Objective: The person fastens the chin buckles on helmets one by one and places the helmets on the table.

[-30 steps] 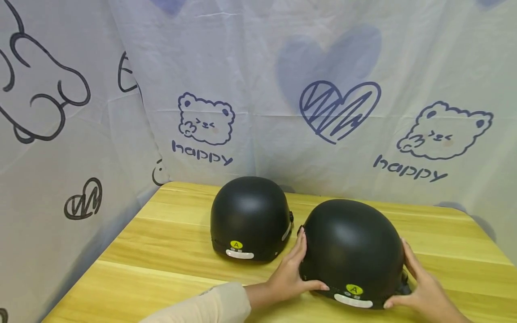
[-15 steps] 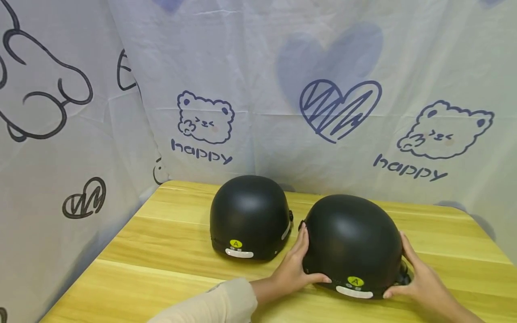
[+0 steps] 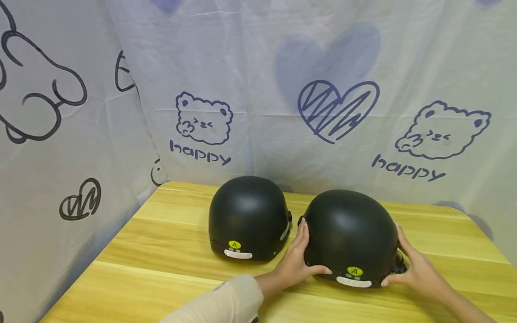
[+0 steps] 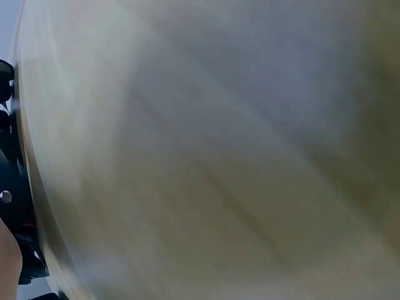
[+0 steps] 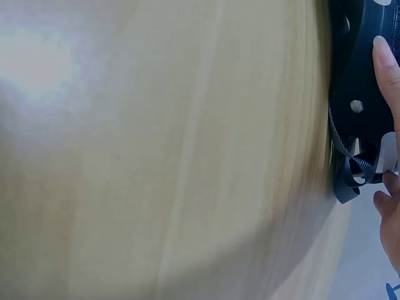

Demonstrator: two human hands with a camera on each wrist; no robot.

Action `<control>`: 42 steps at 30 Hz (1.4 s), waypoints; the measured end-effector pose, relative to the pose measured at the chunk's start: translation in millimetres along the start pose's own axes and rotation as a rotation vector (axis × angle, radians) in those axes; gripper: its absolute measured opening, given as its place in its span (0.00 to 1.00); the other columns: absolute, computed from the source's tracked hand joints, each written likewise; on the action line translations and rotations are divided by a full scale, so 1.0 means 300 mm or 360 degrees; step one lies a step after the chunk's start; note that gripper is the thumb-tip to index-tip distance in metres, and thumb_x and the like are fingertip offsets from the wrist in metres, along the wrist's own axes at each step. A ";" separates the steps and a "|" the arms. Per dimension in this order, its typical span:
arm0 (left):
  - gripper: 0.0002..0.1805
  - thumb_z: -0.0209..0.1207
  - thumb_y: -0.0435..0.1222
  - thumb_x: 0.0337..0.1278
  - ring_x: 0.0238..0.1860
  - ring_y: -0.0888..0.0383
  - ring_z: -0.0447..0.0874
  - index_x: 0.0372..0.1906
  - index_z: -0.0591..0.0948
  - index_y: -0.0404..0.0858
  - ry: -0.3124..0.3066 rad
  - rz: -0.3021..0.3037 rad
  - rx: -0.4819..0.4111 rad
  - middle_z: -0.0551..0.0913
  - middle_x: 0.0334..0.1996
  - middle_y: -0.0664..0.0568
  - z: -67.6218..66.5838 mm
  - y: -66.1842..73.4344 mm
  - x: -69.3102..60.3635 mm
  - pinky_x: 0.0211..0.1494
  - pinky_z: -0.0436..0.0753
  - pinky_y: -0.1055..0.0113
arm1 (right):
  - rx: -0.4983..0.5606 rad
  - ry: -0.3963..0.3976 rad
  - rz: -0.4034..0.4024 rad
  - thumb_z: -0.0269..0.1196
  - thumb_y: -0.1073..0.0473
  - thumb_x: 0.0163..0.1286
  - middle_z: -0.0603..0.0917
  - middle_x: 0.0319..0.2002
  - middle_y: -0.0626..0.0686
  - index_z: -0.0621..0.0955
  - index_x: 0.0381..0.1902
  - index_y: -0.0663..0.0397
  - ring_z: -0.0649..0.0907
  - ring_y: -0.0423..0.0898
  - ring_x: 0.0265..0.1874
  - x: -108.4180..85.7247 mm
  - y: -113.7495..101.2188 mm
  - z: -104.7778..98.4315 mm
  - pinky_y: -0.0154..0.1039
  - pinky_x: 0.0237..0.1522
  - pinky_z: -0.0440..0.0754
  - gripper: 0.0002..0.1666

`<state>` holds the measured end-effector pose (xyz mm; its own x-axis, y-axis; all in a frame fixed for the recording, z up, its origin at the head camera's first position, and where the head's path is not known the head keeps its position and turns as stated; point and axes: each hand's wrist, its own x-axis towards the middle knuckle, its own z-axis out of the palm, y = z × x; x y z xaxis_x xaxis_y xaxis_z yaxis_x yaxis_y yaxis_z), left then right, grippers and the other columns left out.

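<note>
Two matte black helmets are in the head view, each with a yellow "A" sticker and a white strip low on its near side. Both hands grip the right helmet (image 3: 351,237). My left hand (image 3: 295,260) holds its left side, thumb along the lower rim and fingers up the shell. On the opposite side, my right hand (image 3: 418,271) has its thumb at the rim and fingers along the shell. The right wrist view shows fingers (image 5: 389,75) against the helmet's dark edge, with a strap (image 5: 345,184) hanging beside them. The left helmet (image 3: 248,215) stands untouched, close by.
The wood-grain table (image 3: 161,255) carries both helmets. Behind it hangs a white curtain (image 3: 266,80) printed with hearts, bears and "happy", and another printed sheet (image 3: 117,134) covers the left side. The left helmet stands just left of my left hand.
Both hands have moved the right helmet away from me, toward the back of the table, and slightly left. The left helmet has stayed in place.
</note>
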<state>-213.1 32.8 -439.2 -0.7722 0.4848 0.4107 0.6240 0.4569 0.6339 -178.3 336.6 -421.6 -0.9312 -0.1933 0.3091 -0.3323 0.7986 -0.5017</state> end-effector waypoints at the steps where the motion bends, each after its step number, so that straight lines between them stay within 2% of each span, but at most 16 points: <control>1: 0.64 0.70 0.49 0.38 0.70 0.40 0.51 0.72 0.41 0.30 0.0002 0.0003 0.0001 0.40 0.72 0.34 0.001 -0.001 0.003 0.65 0.69 0.56 | -0.0004 0.0002 0.0000 0.79 0.53 0.25 0.57 0.64 0.76 0.37 0.74 0.45 0.66 0.77 0.55 0.002 0.001 -0.001 0.71 0.46 0.65 0.85; 6: 0.64 0.70 0.49 0.38 0.71 0.40 0.50 0.72 0.41 0.30 -0.0008 -0.0024 -0.0021 0.40 0.73 0.35 0.003 -0.001 0.018 0.65 0.69 0.56 | -0.0036 0.0041 -0.0059 0.80 0.53 0.22 0.63 0.60 0.77 0.38 0.74 0.48 0.67 0.75 0.53 0.018 0.014 -0.006 0.70 0.46 0.66 0.86; 8: 0.64 0.70 0.49 0.38 0.71 0.41 0.49 0.72 0.41 0.30 -0.0007 -0.0038 -0.0027 0.40 0.73 0.36 0.006 -0.002 0.026 0.65 0.68 0.56 | -0.0029 0.0031 -0.0066 0.80 0.53 0.23 0.63 0.60 0.78 0.37 0.74 0.48 0.67 0.77 0.53 0.024 0.020 -0.007 0.70 0.45 0.66 0.86; 13: 0.63 0.70 0.48 0.38 0.71 0.42 0.48 0.72 0.41 0.30 -0.0012 -0.0043 -0.0033 0.39 0.73 0.37 0.012 -0.010 0.042 0.66 0.68 0.56 | 0.0032 -0.0047 -0.0031 0.79 0.55 0.28 0.57 0.63 0.78 0.34 0.73 0.45 0.65 0.80 0.54 0.038 0.029 -0.012 0.71 0.46 0.63 0.85; 17: 0.63 0.70 0.48 0.39 0.72 0.43 0.48 0.72 0.40 0.31 -0.0036 -0.0058 -0.0028 0.39 0.73 0.38 0.012 -0.016 0.048 0.66 0.67 0.55 | 0.0004 -0.0118 0.0017 0.79 0.54 0.31 0.56 0.63 0.80 0.31 0.73 0.51 0.64 0.81 0.54 0.038 0.028 -0.016 0.73 0.48 0.63 0.85; 20: 0.63 0.70 0.49 0.40 0.72 0.44 0.47 0.72 0.40 0.33 -0.0062 -0.0075 -0.0021 0.38 0.73 0.39 0.011 -0.013 0.049 0.67 0.66 0.55 | -0.0104 -0.0196 0.0129 0.77 0.50 0.36 0.57 0.61 0.83 0.32 0.71 0.61 0.65 0.81 0.53 0.025 0.024 -0.017 0.71 0.48 0.66 0.82; 23: 0.65 0.70 0.50 0.39 0.73 0.44 0.46 0.72 0.38 0.34 -0.0090 -0.0110 -0.0021 0.37 0.74 0.40 0.011 -0.008 0.048 0.67 0.65 0.54 | -0.0191 -0.0273 0.0268 0.74 0.45 0.44 0.61 0.58 0.83 0.38 0.69 0.72 0.70 0.78 0.51 0.005 0.013 -0.015 0.67 0.46 0.72 0.75; 26: 0.66 0.70 0.51 0.38 0.73 0.44 0.45 0.73 0.36 0.35 -0.0107 -0.0165 -0.0051 0.36 0.74 0.40 0.012 -0.004 0.050 0.68 0.64 0.52 | -0.0166 -0.0319 0.0384 0.71 0.43 0.49 0.61 0.57 0.84 0.44 0.67 0.80 0.70 0.78 0.52 -0.010 -0.008 -0.004 0.66 0.46 0.73 0.68; 30: 0.68 0.71 0.51 0.37 0.73 0.43 0.43 0.73 0.34 0.37 -0.0103 -0.0240 -0.0110 0.35 0.74 0.40 0.014 -0.003 0.055 0.68 0.63 0.48 | -0.0023 -0.0381 0.0589 0.66 0.41 0.55 0.49 0.61 0.87 0.44 0.65 0.85 0.59 0.82 0.57 -0.013 -0.046 0.012 0.70 0.51 0.67 0.66; 33: 0.68 0.71 0.51 0.37 0.73 0.42 0.45 0.73 0.33 0.39 -0.0108 -0.0286 -0.0147 0.35 0.74 0.40 0.018 -0.004 0.057 0.67 0.63 0.47 | 0.0081 -0.0402 0.0736 0.64 0.40 0.57 0.50 0.60 0.84 0.47 0.65 0.84 0.59 0.82 0.57 -0.018 -0.071 0.018 0.69 0.51 0.68 0.63; 35: 0.68 0.71 0.51 0.37 0.73 0.42 0.45 0.73 0.33 0.39 -0.0115 -0.0303 -0.0174 0.34 0.74 0.40 0.020 -0.002 0.056 0.67 0.63 0.46 | 0.0125 -0.0398 0.0800 0.63 0.39 0.58 0.54 0.54 0.79 0.54 0.62 0.84 0.67 0.78 0.52 -0.025 -0.086 0.019 0.64 0.47 0.73 0.57; 37: 0.68 0.71 0.51 0.37 0.73 0.42 0.44 0.73 0.33 0.40 -0.0123 -0.0320 -0.0190 0.33 0.74 0.40 0.022 0.000 0.057 0.67 0.63 0.45 | 0.0152 -0.0368 0.0825 0.63 0.39 0.58 0.57 0.51 0.75 0.60 0.58 0.82 0.70 0.73 0.49 -0.035 -0.101 0.021 0.60 0.45 0.75 0.52; 40: 0.69 0.71 0.52 0.37 0.73 0.42 0.44 0.73 0.33 0.41 -0.0114 -0.0344 -0.0196 0.32 0.74 0.42 0.023 0.003 0.057 0.67 0.63 0.45 | 0.0262 -0.0397 0.0918 0.60 0.37 0.60 0.55 0.55 0.76 0.59 0.60 0.81 0.69 0.70 0.52 -0.036 -0.126 0.023 0.59 0.46 0.75 0.53; 42: 0.69 0.71 0.52 0.36 0.73 0.42 0.44 0.73 0.32 0.42 -0.0103 -0.0365 -0.0195 0.32 0.74 0.44 0.025 0.003 0.058 0.67 0.63 0.46 | 0.0380 -0.0403 0.0950 0.58 0.37 0.62 0.55 0.59 0.78 0.57 0.63 0.78 0.66 0.72 0.57 -0.030 -0.137 0.025 0.59 0.49 0.74 0.53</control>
<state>-225.0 47.4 -436.3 -0.8799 0.4278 0.2069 0.4116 0.4685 0.7817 -157.4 301.2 -409.9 -0.9616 0.0903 -0.2590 0.2514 0.6678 -0.7006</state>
